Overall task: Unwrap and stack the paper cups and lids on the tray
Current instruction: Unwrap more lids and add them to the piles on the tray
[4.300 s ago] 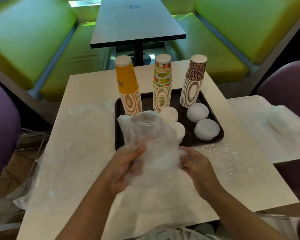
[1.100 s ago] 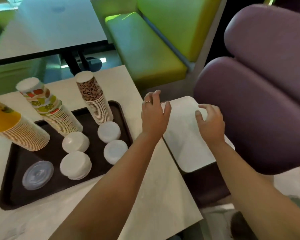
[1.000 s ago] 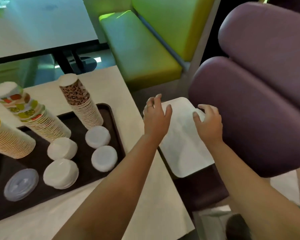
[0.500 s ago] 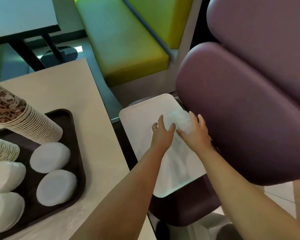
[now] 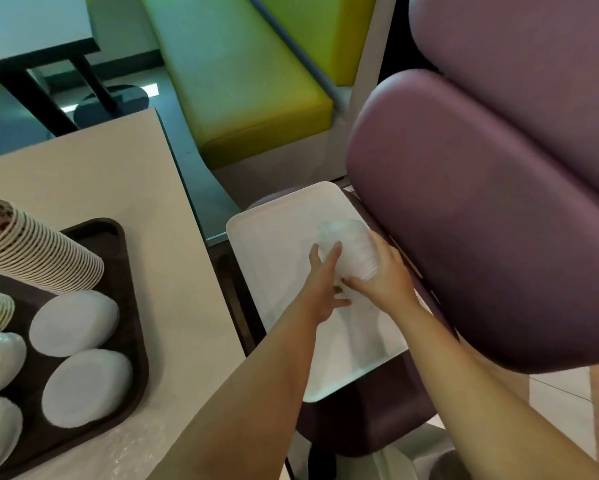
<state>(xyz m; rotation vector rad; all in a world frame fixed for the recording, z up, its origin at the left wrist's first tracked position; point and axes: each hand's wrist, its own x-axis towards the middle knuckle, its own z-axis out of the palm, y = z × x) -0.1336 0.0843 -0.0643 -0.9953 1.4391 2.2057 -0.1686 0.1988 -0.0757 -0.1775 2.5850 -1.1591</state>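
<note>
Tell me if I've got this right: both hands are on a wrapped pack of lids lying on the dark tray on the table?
Not quite. Both the left hand and the right hand are on the wrapped pack of lids, but it lies on the white tray on the purple seat, not on the dark tray on the table. The head view shows this.

green bench [image 5: 242, 84], purple chair [image 5: 492, 216], beige table [image 5: 93, 188]
</note>
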